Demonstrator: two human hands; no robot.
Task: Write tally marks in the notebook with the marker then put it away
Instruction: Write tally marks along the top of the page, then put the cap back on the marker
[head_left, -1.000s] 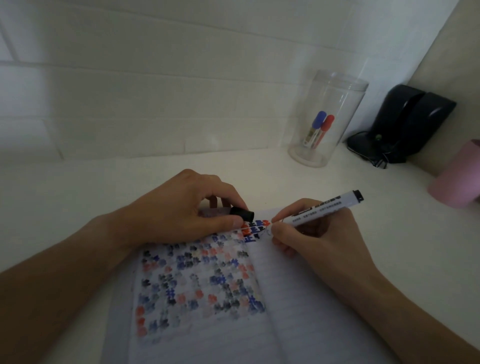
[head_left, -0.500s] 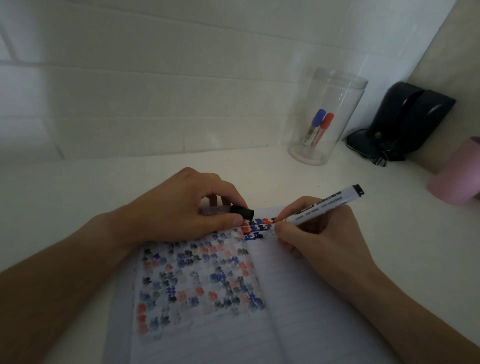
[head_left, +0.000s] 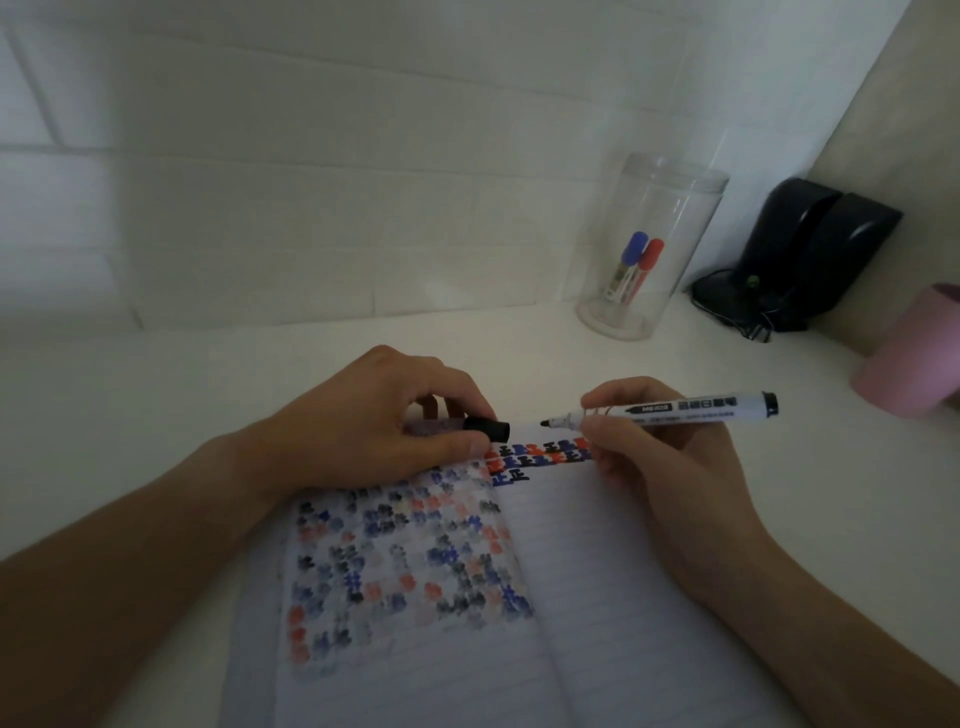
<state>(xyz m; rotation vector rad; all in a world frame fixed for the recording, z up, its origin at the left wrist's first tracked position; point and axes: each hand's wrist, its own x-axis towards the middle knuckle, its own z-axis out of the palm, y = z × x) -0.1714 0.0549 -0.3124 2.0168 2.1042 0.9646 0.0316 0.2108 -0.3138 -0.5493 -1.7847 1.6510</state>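
Fingers (head_left: 597, 431) pinch marker (head_left: 670, 410) off the notebook (head_left: 597, 571)'s top edge; left hand (head_left: 384, 415) grips cap (head_left: 488, 427).

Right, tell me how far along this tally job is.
Done: black tally marks sit on the open lined notebook in its third row. In hand: the right hand holds the uncapped white black-tipped marker off the page, the left hand the black cap. Left: capping, then storing it, likely in the clear plastic jar.

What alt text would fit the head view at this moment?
The right hand holds an uncapped black marker above an open notebook, tip toward the cap held by the left hand. A clear jar holds two markers.
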